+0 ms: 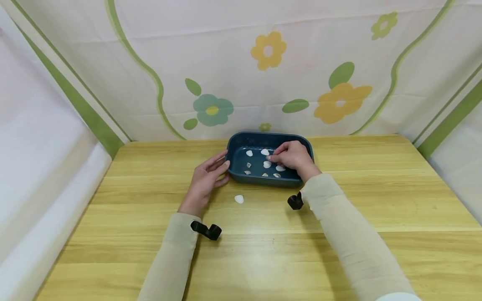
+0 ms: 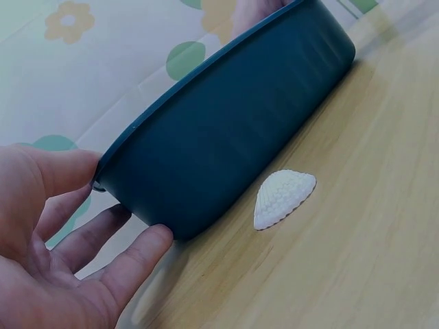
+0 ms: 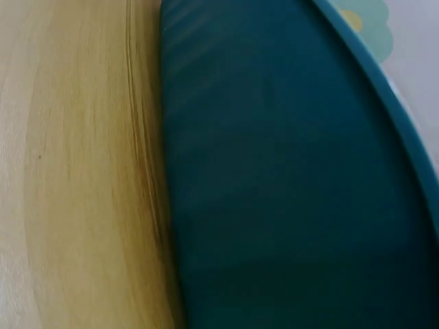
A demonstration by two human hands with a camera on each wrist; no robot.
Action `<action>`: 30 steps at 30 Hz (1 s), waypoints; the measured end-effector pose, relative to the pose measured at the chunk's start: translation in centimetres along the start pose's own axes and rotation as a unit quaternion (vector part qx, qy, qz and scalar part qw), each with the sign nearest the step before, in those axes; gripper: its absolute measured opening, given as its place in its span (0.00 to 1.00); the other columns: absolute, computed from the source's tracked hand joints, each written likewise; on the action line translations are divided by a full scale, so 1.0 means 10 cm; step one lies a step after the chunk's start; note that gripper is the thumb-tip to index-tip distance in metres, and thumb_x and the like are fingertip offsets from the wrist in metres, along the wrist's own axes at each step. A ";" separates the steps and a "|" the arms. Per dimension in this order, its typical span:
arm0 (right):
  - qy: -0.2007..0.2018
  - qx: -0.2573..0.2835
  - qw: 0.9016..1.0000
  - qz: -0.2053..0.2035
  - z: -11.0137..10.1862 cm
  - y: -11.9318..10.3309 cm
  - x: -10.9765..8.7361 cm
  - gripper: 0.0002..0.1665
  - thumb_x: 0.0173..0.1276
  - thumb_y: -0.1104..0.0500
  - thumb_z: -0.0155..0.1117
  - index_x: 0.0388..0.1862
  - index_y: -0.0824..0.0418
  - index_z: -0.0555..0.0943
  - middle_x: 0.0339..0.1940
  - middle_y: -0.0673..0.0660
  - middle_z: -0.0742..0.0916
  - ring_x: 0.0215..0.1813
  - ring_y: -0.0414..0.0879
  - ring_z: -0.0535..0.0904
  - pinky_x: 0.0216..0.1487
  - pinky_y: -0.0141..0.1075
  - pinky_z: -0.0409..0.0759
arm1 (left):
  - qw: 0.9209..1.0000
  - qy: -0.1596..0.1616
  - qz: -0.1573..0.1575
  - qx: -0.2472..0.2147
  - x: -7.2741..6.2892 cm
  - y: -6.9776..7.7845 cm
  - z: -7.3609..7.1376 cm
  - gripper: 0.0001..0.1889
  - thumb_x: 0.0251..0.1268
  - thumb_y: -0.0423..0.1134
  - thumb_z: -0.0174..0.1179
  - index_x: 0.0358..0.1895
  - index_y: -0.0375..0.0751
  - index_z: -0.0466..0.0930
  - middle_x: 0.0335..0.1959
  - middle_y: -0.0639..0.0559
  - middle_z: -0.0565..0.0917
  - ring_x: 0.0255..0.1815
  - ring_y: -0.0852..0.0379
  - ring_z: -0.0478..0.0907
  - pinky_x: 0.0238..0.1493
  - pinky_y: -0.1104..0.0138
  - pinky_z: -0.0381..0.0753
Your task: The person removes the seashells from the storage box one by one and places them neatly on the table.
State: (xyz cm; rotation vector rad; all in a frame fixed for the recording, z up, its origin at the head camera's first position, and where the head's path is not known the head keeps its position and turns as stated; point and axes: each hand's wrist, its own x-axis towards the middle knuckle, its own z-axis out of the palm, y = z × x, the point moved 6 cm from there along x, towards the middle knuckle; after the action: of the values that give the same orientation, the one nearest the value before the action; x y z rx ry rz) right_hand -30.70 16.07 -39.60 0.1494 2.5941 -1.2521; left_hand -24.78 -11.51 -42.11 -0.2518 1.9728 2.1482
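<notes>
A dark blue rectangular basin [image 1: 260, 180] with rounded corners sits at the back of the table, several white and brownish seashells [image 1: 267, 164] spread over its floor. My left hand [image 1: 205, 177] is at its left end, fingers spread and loosely extended; in the left wrist view the fingertips touch the rim and lower wall. My right hand [image 1: 295, 156] reaches over the near right side into the basin, fingers bent, fingertips beside a white shell [image 1: 265, 152]; I cannot tell whether they pinch one. A lone white ribbed seashell [image 2: 285, 197] lies on the table before the basin.
The wooden table [image 1: 263, 259] meets a white curtain with flower prints [image 1: 241, 62] right behind the basin. Black camera mounts [image 1: 295, 202] stick out from both sleeved wrists. In the right wrist view the basin's outer wall [image 3: 274, 178] fills most of the picture.
</notes>
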 end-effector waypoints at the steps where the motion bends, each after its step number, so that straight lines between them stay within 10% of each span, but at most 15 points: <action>1: -0.003 -0.002 1.000 -0.005 0.00 0.00 0.01 0.20 0.70 0.48 0.80 0.49 0.61 0.88 0.34 0.52 0.90 0.33 0.45 0.85 0.40 0.37 0.83 | 1.000 0.000 0.001 0.001 0.00 0.00 0.00 0.22 0.80 0.43 0.66 0.73 0.61 0.82 0.76 0.51 0.80 0.72 0.50 0.81 0.66 0.55 0.87; 30: -0.050 -0.067 0.996 -0.030 0.14 -0.04 0.08 0.17 0.67 0.51 0.82 0.49 0.57 0.89 0.51 0.58 0.88 0.51 0.55 0.82 0.50 0.44 0.84 | 1.000 -0.002 -0.004 -0.008 0.00 0.01 0.00 0.23 0.80 0.41 0.65 0.74 0.59 0.81 0.76 0.50 0.79 0.74 0.48 0.80 0.68 0.51 0.85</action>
State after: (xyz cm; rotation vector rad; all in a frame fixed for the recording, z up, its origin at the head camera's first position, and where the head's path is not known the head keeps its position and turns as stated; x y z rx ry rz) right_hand -31.30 14.73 -40.36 -0.0155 2.6034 -1.0708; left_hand -24.77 -11.48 -41.96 -0.2579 1.9498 2.1604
